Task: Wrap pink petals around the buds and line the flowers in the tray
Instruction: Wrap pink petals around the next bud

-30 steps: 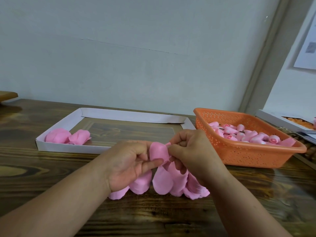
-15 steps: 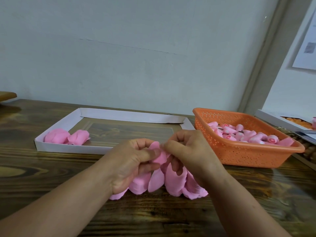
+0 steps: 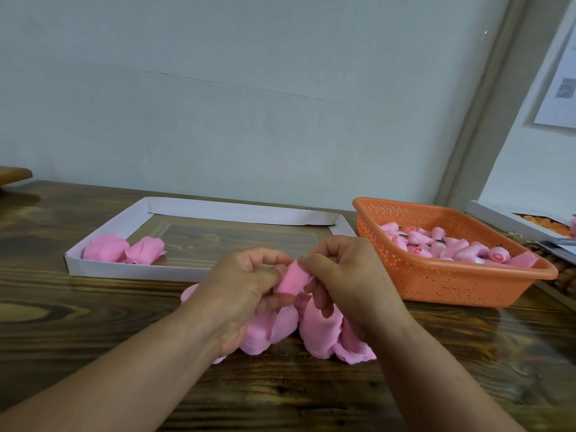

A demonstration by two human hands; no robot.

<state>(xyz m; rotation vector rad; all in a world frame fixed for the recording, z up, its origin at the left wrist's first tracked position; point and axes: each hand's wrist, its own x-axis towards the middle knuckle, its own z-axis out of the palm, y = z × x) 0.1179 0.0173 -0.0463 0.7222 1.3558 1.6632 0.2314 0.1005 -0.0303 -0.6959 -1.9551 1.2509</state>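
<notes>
A partly wrapped flower (image 3: 293, 280) is held above the tabletop (image 3: 93, 322), between the two hands. It is pinched by the curled fingers and thumb of the left hand (image 3: 246, 291), apparently so that it is steadied from below, while the top edge of its outer petal is pinched by the thumb and forefinger of the right hand (image 3: 346, 275), presumably so that the petal can be drawn round the bud. The bud itself is hidden by petal and fingers. A heap of loose petals (image 3: 311, 335) is kept directly under the hands, probably for short reaches. Two finished flowers (image 3: 123, 254) are laid side by side in the left corner of the white tray (image 3: 237, 212); the remainder of the tray is unfilled, so the task is judged to be at an early stage. Unwrapped buds (image 3: 448, 249) are held in the orange basket (image 3: 436, 288) to the right.
</notes>
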